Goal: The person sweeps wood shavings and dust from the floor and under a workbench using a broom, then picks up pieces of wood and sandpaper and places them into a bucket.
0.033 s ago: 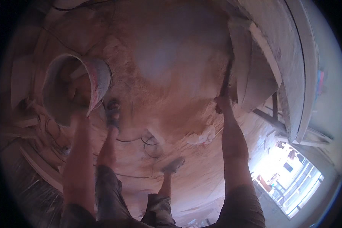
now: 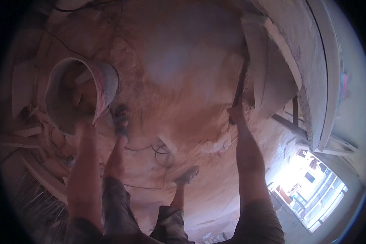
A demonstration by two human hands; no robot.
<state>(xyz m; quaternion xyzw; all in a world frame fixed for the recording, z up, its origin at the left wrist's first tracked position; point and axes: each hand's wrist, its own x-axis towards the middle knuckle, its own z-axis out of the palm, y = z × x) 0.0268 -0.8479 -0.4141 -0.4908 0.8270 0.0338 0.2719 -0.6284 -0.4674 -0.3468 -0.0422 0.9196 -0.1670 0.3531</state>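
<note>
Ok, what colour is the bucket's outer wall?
The bucket is dusty greyish-white with reddish marks; head view.

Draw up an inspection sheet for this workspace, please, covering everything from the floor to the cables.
Surface: reddish-brown floor, dusty-looking and uneven.
Job's things: open bucket with unidentifiable pieces inside; long dark bar.
Clutter: pale rubble on the floor; boards at left.
Hands: left hand at the bucket's near rim, fingers unclear; right hand at the bar's near end, grip unclear.
Cables: thin dark cable across the floor.
Surroundings: bright opening at lower right.
</note>
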